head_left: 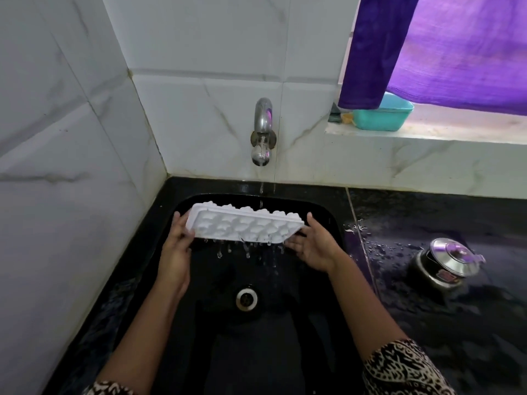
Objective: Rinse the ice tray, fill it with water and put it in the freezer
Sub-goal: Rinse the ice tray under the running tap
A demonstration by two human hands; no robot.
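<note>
Mid-rinse: ice tray (245,226) tipped, dripping into sink (256,343); gripped at 9 o'clock by left hand (175,252), 3 o'clock by right hand (313,246). Yet to fill, freeze.

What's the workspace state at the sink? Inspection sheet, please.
Surface: black counter, wet with droplets; black sink set into it.
Job's things: white ice tray, tilted over the sink and dripping; tap running thinly.
Clutter: lidded steel pot on the counter; teal tub on the sill.
Grippers: left hand and right hand hold the tray's ends.
Cables: nothing seen.
Surroundings: white tiled walls; purple curtain.
</note>
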